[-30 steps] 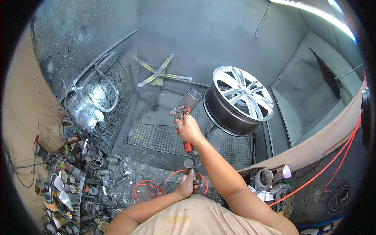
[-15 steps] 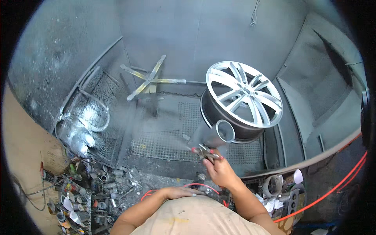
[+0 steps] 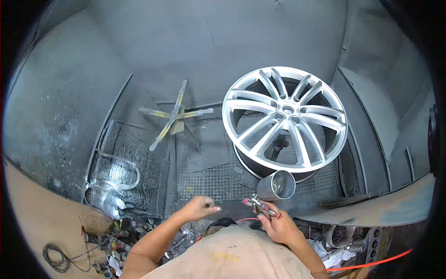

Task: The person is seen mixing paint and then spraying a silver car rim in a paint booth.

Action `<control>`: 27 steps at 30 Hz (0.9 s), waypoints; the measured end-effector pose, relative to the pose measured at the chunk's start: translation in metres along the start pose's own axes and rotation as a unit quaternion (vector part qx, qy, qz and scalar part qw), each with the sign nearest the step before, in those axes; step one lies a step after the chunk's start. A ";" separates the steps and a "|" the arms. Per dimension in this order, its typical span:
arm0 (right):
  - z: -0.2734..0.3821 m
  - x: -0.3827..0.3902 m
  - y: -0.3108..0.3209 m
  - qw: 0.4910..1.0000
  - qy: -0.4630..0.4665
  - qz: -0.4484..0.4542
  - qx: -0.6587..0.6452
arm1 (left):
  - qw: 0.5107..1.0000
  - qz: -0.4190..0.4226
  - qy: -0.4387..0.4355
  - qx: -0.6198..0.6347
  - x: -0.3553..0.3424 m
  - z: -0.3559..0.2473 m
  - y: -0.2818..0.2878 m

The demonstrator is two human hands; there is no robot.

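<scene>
Spray gun (image 3: 261, 208), lower centre, sits in the right hand's (image 3: 280, 228) closed fingers; its open metal cup (image 3: 269, 187) tilts near the silver wheel (image 3: 289, 110), upper right. Left hand (image 3: 197, 209) curls, contents unclear. Careless tipping could spill the cup or knock the wheel.

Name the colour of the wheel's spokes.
Silver; the spokes show best in the head view.

A gap runs between the left cross-shaped stand (image 3: 175, 116) and the wheel (image 3: 288, 110), which blocks the right beyond the metal cup (image 3: 269, 187).
</scene>
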State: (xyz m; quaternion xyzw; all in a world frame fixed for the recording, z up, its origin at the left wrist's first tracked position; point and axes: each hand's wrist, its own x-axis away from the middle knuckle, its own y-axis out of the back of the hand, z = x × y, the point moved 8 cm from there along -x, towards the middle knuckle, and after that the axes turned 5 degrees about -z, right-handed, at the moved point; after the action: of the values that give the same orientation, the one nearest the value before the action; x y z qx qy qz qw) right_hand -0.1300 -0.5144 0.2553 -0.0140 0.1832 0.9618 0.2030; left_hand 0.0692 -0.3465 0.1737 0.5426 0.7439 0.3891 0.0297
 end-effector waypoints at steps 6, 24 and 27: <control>0.023 -0.016 0.025 0.996 0.061 -0.062 0.000 | 0.970 -0.089 -0.201 -0.101 -0.047 -0.109 0.058; 0.033 -0.087 0.062 0.986 -0.026 -0.144 0.078 | 0.849 -0.194 -0.297 -0.391 -0.336 -0.143 0.211; 0.028 -0.103 0.064 0.981 -0.045 -0.158 0.104 | 0.844 -0.133 -0.359 -0.377 -0.364 -0.159 0.197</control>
State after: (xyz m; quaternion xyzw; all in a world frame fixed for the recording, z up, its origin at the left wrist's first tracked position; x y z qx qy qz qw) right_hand -0.0598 -0.5987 0.3140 0.0215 0.2683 0.8929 0.3610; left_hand 0.2983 -0.7143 0.2668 0.4873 0.5425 0.4098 0.5480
